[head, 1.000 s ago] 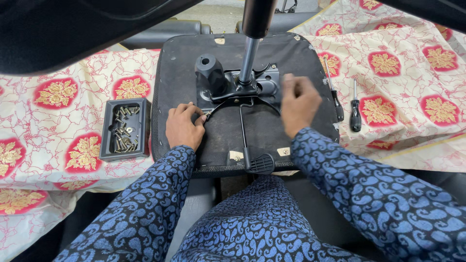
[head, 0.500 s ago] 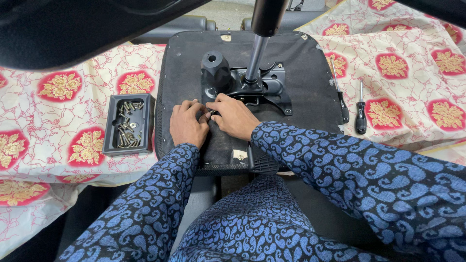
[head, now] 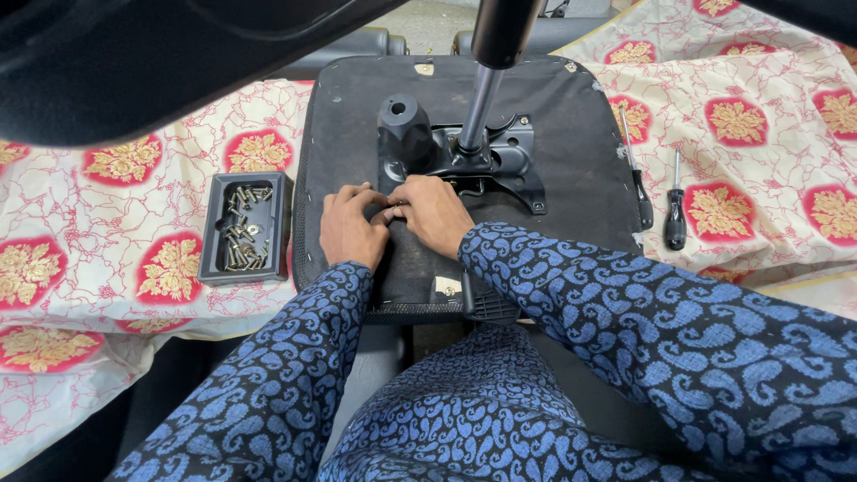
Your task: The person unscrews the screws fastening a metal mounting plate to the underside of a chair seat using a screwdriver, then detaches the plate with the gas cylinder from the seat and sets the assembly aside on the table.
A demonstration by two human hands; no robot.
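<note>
While both hands meet at the middle of an upturned chair seat, the scene reads so:

Seat: black chair seat underside (head: 357,125) lies flat on a patterned cloth (head: 107,232), near edge toward the person.
Mechanism: black metal tilt plate (head: 500,161) fixed at seat centre, a dark post (head: 482,98) rising from it toward the far side, a round black knob housing (head: 403,125) on its left.
Left hand: left hand (head: 351,228) rests on the seat just left of centre, fingers curled in, tips touching a small item at the plate's near-left edge; what they pinch is too small to tell.
Right hand: right hand (head: 435,214) touching the left one, fingers bent down over the same spot; a dark thin piece shows between both hands, cannot tell what it is or if it is gripped.
Tray: black rectangular tray (head: 214,259) of loose screws (head: 243,228), just left of the seat, on the cloth.
Tools: two screwdrivers (head: 676,214) with black handles on the right, one against the seat's right edge, one just beside it on the cloth.
Sleeves: dark blue paisley sleeves (head: 625,312) on both arms.
</note>
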